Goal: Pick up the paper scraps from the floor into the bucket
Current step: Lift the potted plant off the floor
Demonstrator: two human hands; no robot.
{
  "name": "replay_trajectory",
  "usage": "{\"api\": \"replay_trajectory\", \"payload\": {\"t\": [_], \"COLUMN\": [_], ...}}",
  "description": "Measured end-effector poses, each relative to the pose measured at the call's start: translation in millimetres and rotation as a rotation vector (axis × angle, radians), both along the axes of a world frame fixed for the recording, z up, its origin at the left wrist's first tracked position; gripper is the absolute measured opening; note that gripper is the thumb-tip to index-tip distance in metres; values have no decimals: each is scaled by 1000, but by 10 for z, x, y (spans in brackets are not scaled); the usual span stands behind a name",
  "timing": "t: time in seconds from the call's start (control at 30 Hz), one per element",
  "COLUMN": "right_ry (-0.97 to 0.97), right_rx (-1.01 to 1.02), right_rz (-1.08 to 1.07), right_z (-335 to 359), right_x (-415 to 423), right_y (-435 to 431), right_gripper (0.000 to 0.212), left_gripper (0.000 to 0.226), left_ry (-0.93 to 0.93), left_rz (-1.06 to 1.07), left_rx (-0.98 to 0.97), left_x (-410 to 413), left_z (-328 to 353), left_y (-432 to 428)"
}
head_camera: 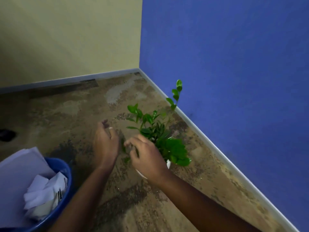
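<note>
Both my hands hover by the potted plant [160, 134]: left hand [105, 144] loosely open, empty; right hand [147, 156] curled, its grip unclear. The bucket [61, 166] already holds paper scraps [43, 191], and the floor [66, 114] shows none, so next I should search for leftovers

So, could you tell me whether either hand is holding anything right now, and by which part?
It cannot be told: the left hand looks empty, and the right hand is curled by the potted plant.
</note>
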State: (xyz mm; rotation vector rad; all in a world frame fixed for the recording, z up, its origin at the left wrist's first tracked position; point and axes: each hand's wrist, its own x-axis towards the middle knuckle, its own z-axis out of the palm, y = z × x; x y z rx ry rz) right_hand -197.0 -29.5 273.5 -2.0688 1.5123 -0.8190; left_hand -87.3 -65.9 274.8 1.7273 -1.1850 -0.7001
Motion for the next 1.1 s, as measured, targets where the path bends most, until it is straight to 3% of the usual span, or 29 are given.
{"api": "replay_trajectory", "payload": {"t": [0.3, 0.47, 0.83, 1.0, 1.1], "right_ry": [74, 70, -38, -48, -103], "right_rx": [246, 286, 421, 534, 667], "right_rz": [-84, -226, -465, -522, -598], "right_z": [832, 1093, 650, 119, -308], "right_x": [-1096, -1654, -2007, -1973, -1932], "right_y": [457, 458, -112, -462, -696], "right_gripper": [39, 30, 19, 18, 25], "left_gripper": [47, 40, 40, 44, 53], "left_ry": [-23, 25, 140, 414, 785], "left_rz": [50, 206, 284, 395, 526], "left_rx": [348, 449, 542, 637, 706], "left_x": [-418, -333, -62, 59, 40], "left_z": [510, 694, 129, -452, -691], "left_y": [404, 411, 43, -157, -344]}}
